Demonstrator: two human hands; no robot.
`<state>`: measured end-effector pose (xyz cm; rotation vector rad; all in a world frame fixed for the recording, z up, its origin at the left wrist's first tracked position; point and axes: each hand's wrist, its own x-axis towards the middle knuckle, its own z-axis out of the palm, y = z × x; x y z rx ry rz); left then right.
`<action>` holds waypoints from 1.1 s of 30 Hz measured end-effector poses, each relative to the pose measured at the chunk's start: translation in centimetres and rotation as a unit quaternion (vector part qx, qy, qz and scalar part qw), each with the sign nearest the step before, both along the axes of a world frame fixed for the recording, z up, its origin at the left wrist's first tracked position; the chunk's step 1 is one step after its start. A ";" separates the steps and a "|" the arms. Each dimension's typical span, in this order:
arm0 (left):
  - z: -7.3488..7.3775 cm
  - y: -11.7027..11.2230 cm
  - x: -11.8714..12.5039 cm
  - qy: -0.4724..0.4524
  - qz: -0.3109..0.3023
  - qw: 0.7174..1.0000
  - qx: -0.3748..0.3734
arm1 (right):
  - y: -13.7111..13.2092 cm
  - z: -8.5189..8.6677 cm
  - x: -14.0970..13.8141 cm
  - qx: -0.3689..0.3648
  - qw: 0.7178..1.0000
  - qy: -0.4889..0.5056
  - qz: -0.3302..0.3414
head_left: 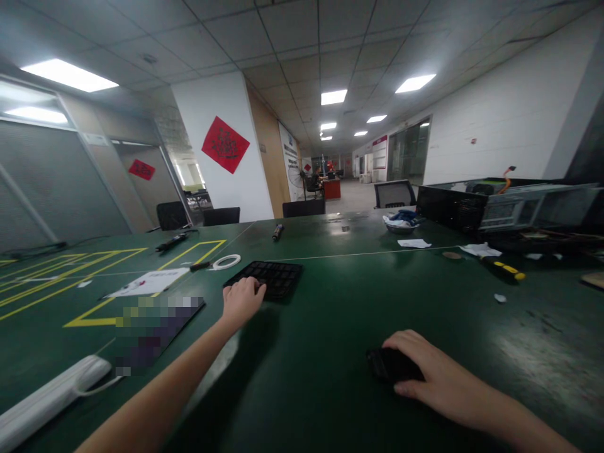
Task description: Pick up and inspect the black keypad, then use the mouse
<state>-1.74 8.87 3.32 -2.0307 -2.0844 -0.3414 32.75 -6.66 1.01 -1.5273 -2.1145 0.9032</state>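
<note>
My left hand (241, 301) reaches forward and grips the near edge of a black grille-like panel (271, 277) that lies flat on the green table (340, 314). Its fingers curl over that edge. My right hand (436, 374) rests low at the front right, fingers wrapped over a small black object (384, 363) on the table, possibly a mouse.
A white power strip (47, 396) lies at the front left beside a blurred dark sheet (155, 327). Paper (148, 282), a white tape ring (226, 262) and a marker (277, 232) lie further back. A bowl (401, 223), a yellow-handled tool (504, 269) and an open computer case (509, 211) stand right.
</note>
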 end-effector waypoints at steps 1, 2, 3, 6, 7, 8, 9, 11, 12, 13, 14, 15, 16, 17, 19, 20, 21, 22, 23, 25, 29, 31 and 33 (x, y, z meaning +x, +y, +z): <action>-0.4 -1.7 -0.2 0.009 -0.035 0.999 -0.007 | 0.0 0.0 0.0 0.001 1.000 0.000 0.002; -0.9 -3.4 -0.4 0.017 -0.065 0.998 -0.014 | 0.0 0.0 0.0 0.002 1.000 -0.001 0.003; -1.3 -5.0 -0.6 0.023 -0.088 0.996 -0.020 | 0.0 0.0 0.0 0.004 1.000 -0.003 0.003; -2.6 -8.3 -0.8 0.037 -0.115 0.992 -0.035 | 0.0 -0.1 0.1 0.008 1.000 -0.011 0.007; -2.8 -8.8 -0.7 0.041 -0.114 0.992 -0.037 | 0.0 -0.2 0.1 0.009 1.000 -0.012 0.007; -3.0 -9.1 -0.6 0.045 -0.111 0.992 -0.038 | 0.0 -0.2 0.1 0.010 1.000 -0.012 0.007; -3.0 -9.1 -0.5 0.049 -0.111 0.992 -0.037 | 0.0 -0.3 0.1 0.011 1.000 -0.010 0.008; -3.0 -8.9 -0.3 0.055 -0.116 0.991 -0.033 | -0.1 -0.3 0.0 0.012 1.000 -0.006 0.008; -3.0 -8.7 -0.2 0.056 -0.118 0.991 -0.029 | -0.2 -0.3 -0.1 0.013 1.000 -0.006 0.009; -2.9 -8.7 -0.2 0.055 -0.118 0.991 -0.021 | -0.3 -0.3 -0.1 0.013 1.000 -0.005 0.009; -2.7 -8.7 -0.1 0.052 -0.116 0.992 -0.009 | -0.3 -0.2 -0.1 0.012 1.000 -0.004 0.009; -2.6 -9.0 0.0 0.048 -0.117 0.992 0.007 | -0.3 -0.2 0.0 0.012 1.000 -0.001 0.009; -2.4 -9.5 0.0 0.043 -0.124 0.991 0.022 | -0.1 -0.2 0.3 0.012 1.000 0.003 0.009; -2.2 -10.3 0.2 0.038 -0.140 0.989 0.033 | 0.1 -0.2 0.8 0.014 1.000 0.008 0.004; -1.9 -12.6 0.5 0.033 -0.194 0.980 0.037 | 1.0 -0.4 2.4 0.037 0.999 0.012 -0.027; -2.0 -13.9 0.6 0.035 -0.228 0.972 0.029 | 1.5 -0.7 3.5 0.060 0.996 0.008 -0.058; -2.1 -15.2 0.7 0.039 -0.265 0.963 0.020 | 2.1 -1.0 4.7 0.090 0.991 -0.002 -0.100; -2.4 -16.5 0.9 0.048 -0.301 0.952 0.011 | 2.6 -1.4 6.0 0.116 0.982 -0.020 -0.147; -2.8 -17.6 0.9 0.060 -0.338 0.939 0.005 | 3.1 -1.9 7.3 0.141 0.970 -0.047 -0.193; -4.0 -19.0 1.0 0.086 -0.399 0.913 -0.005 | 3.7 -2.9 9.4 0.169 0.944 -0.117 -0.257; -5.8 -19.5 1.4 0.120 -0.449 0.886 -0.006 | 4.0 -4.4 11.2 0.144 0.915 -0.227 -0.302; -5.8 -19.4 1.7 0.124 -0.451 0.884 -0.006 | 4.1 -4.6 11.1 0.130 0.904 -0.270 -0.305; -5.4 -19.6 2.0 0.122 -0.446 0.887 -0.013 | 4.1 -4.7 10.9 0.129 0.889 -0.305 -0.317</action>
